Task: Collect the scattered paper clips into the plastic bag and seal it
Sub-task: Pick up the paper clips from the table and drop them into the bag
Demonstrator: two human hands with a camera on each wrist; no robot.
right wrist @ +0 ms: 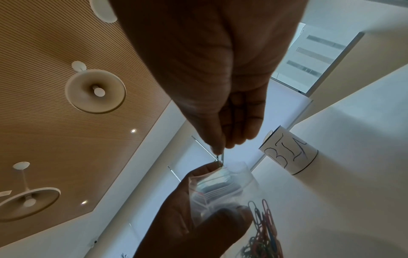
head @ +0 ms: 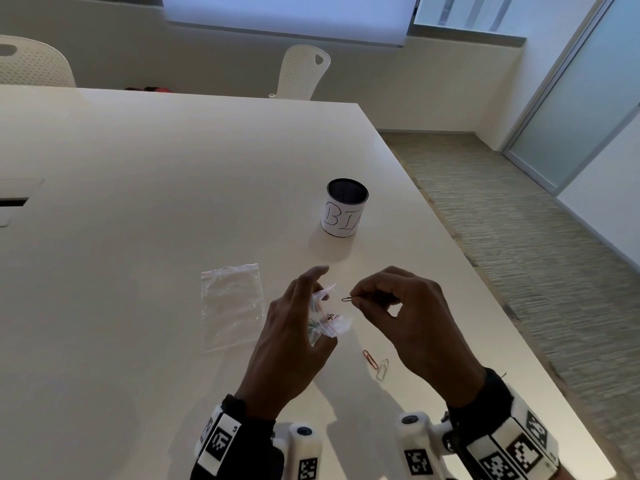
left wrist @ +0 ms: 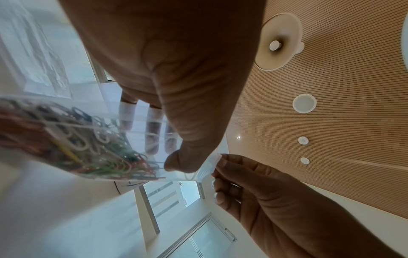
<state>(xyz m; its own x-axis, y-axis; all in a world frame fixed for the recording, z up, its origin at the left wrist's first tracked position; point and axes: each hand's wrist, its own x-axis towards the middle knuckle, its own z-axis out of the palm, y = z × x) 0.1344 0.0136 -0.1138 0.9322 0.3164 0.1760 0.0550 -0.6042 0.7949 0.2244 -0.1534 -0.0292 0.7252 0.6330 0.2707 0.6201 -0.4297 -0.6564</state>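
**Dark clip right at the bag mouth**

Left hand (head: 291, 341) gripped the small zip bag (head: 327, 315) up off the white table (head: 138, 237), thumb and fingers curled round its top. Right hand (head: 412, 313) pinched 1 dark paper clip (head: 346, 299) between thumb and fingertip, just beside the opening. Head view alone showed 2 loose clips, red (head: 370, 359) and white (head: 382, 368), on the table below, plus a spare empty bag (head: 230, 306) and a labelled mesh cup (head: 345, 207). Left wrist view alone showed the colourful pile of clips (left wrist: 88, 148) inside the bag.

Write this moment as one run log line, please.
left hand: holds open plastic bag | right hand: pinches paper clip at bag mouth | two clips on table
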